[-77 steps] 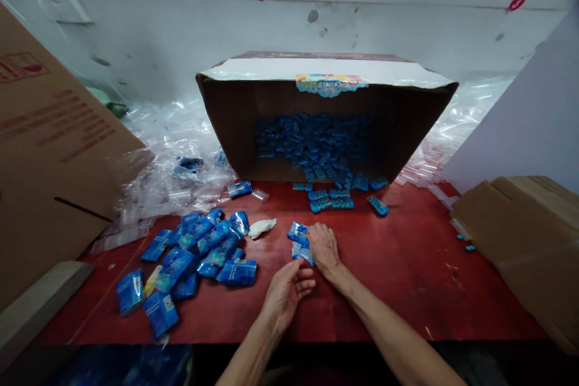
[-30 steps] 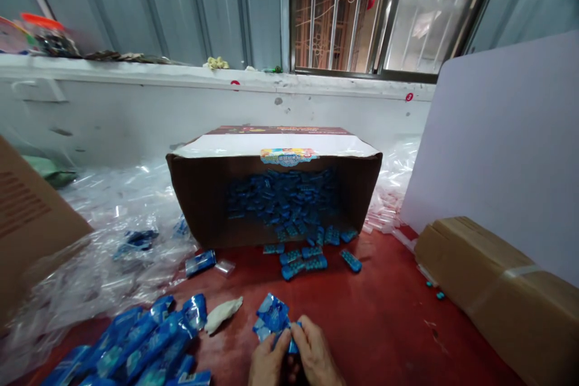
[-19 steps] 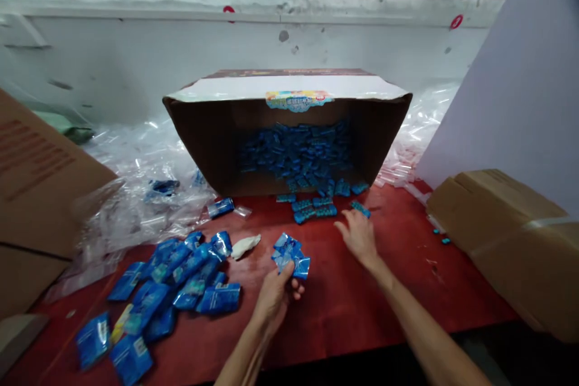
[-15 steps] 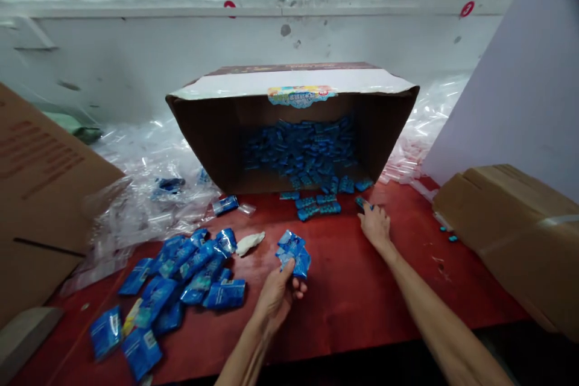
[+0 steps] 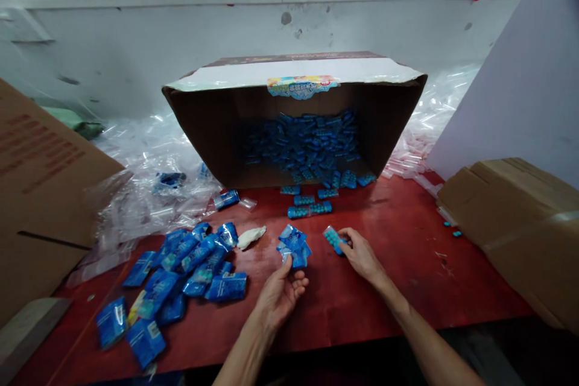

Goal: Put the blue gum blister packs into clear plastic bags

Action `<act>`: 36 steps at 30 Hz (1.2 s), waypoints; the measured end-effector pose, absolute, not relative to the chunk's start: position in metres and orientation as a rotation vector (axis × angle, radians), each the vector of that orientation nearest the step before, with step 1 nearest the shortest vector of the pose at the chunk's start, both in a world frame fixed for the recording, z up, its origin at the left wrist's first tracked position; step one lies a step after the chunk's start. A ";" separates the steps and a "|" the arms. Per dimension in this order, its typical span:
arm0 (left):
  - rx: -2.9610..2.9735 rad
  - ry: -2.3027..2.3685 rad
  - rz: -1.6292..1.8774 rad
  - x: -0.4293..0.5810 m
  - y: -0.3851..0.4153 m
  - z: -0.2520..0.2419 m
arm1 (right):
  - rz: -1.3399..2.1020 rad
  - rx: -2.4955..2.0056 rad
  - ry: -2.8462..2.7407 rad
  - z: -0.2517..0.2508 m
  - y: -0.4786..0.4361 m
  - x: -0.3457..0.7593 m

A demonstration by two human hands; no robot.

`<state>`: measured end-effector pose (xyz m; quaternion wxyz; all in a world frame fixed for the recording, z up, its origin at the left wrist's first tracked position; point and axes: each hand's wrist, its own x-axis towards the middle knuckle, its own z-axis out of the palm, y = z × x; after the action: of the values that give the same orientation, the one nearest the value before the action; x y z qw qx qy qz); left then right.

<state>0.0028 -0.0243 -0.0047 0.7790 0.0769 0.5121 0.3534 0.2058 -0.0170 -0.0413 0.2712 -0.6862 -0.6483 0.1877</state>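
My left hand [image 5: 280, 293] pinches a small bundle of blue foil packets [image 5: 294, 246] just above the red table [image 5: 398, 265]. My right hand [image 5: 360, 253] is closed on a blue blister strip [image 5: 333, 239], held close to the right of the bundle. Behind them a cardboard box [image 5: 294, 123] lies on its side, open toward me, with many blue strips [image 5: 307, 145] inside. A few of these spill out at its mouth, such as the loose strips [image 5: 310, 209].
A heap of blue packets [image 5: 181, 277] lies at the left front, with a white scrap [image 5: 251, 236] beside it. Clear plastic bags [image 5: 140, 187] pile at the left and back right. Brown cartons stand at left [image 5: 40, 193] and right [image 5: 520, 223].
My right hand reached out to the strips near the box mouth, took one and drew it back beside the bundle. My left hand kept holding the packets.
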 end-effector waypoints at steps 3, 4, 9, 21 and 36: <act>0.156 1.124 0.776 0.004 -0.026 -0.009 | 0.529 -1.896 -1.737 -0.038 -0.022 0.197; 0.159 1.121 0.788 0.004 -0.026 -0.010 | 0.521 -1.932 -1.738 -0.036 -0.023 0.193; 0.202 1.050 0.820 -0.001 -0.029 -0.012 | 0.361 -2.130 -1.800 -0.025 -0.027 0.169; 0.176 1.033 0.860 -0.006 -0.030 -0.010 | 0.409 -1.959 -1.757 -0.033 -0.023 0.174; 0.497 0.987 0.848 -0.003 -0.035 -0.016 | 0.871 -1.503 -1.493 -0.005 -0.033 0.154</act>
<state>-0.0027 -0.0353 -0.0159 0.7670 0.2291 0.4547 0.3904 0.1545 -0.0329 -0.0052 0.4127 -0.5976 -0.5938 0.3463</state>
